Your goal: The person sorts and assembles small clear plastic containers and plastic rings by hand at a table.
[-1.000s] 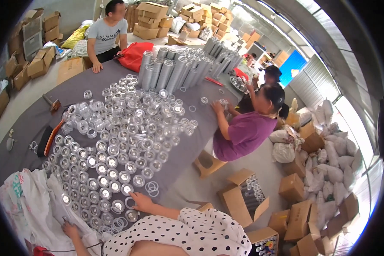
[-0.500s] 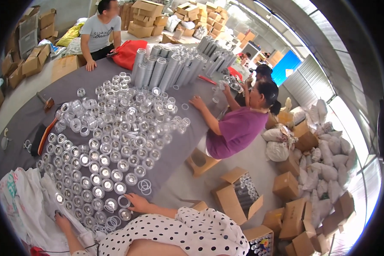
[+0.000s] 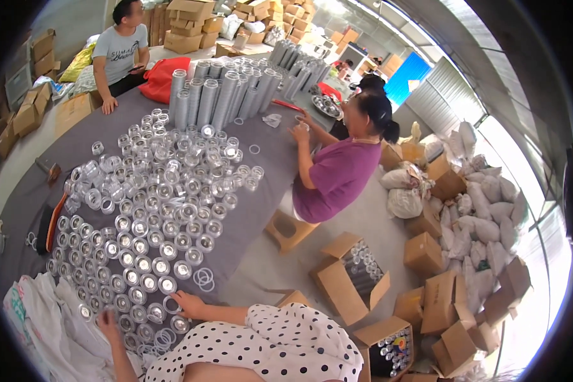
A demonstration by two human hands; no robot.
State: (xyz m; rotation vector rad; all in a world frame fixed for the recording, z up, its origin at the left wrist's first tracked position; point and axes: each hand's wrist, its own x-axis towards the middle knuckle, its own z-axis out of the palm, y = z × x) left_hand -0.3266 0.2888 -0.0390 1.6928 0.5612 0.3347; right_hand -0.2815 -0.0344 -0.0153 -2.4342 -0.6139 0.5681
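Clear round jars with silvery centres [image 3: 148,282] stand massed over the grey-covered table [image 3: 242,239]. My right hand [image 3: 190,304] is at the near edge of the jars, its fingertips closed on the rim of a clear ring [image 3: 170,305]. My left hand [image 3: 110,326] hovers by the nearest jars, beside a crumpled white sack [image 3: 41,318]; motion smears its fingers, so its grip is unclear. Loose clear rings [image 3: 164,339] lie in a heap between my hands and the table edge. More rings [image 3: 204,279] lie just beyond my right hand.
Tall stacks of silvery discs [image 3: 216,95] and a red bag [image 3: 162,77] stand at the far side. A brush [image 3: 52,223] and a hammer [image 3: 48,170] lie left. A co-worker in purple [image 3: 340,169] sits right; another person [image 3: 118,54] sits far left. Open cartons [image 3: 347,280] stand right.
My left hand has moved right, from the white sack towards the jars. My right hand stays at the ring. The co-worker in purple has drawn both hands together. The whole view has shifted slightly.
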